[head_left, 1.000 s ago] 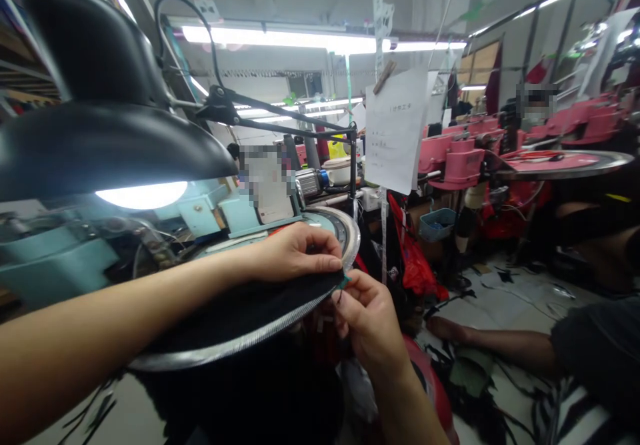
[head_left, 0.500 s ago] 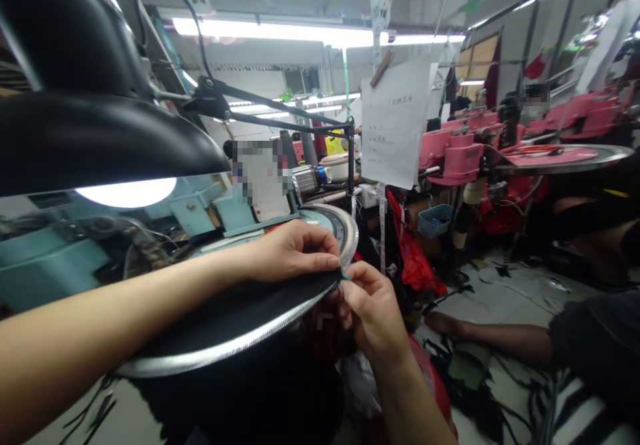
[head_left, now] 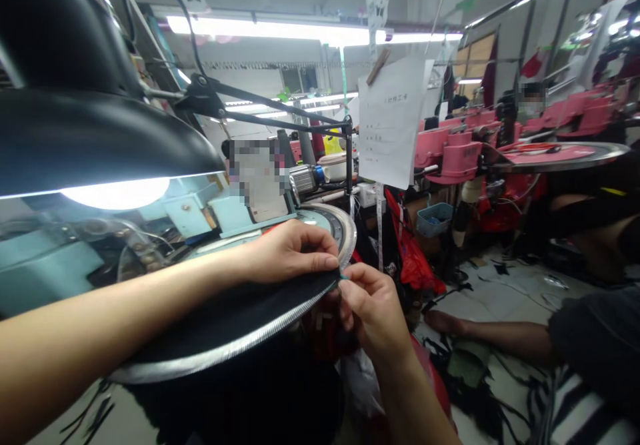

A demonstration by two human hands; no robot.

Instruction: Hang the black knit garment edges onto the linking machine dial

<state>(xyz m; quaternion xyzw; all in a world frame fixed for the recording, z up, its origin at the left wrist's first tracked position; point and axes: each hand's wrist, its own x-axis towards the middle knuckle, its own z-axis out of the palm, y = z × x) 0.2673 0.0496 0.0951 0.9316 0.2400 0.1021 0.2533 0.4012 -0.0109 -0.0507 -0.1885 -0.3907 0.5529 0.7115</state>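
Note:
Black knit fabric (head_left: 240, 318) lies along the round, toothed dial (head_left: 235, 345) of the machine in front of me. My left hand (head_left: 300, 251) reaches across from the left, thumb and fingertips closed on the fabric's edge at the dial's right side. Close beside it, my right hand (head_left: 370, 301) pinches the same edge from outside the rim. A bit of teal (head_left: 343, 277), perhaps yarn, shows between the two sets of fingertips. Exactly how the edge sits on the points there is hidden by my fingers.
A black lamp (head_left: 100, 138) hangs low at the left, over the teal machine body (head_left: 45, 265). Paper (head_left: 390, 125) is clipped up ahead. Pink machines (head_left: 455, 151), a blue basket (head_left: 435, 219) and a seated person's leg (head_left: 500, 338) are at right.
The view has shifted very slightly, so the lamp sits a little further left. Both hands keep their pinch at the same spot on the rim.

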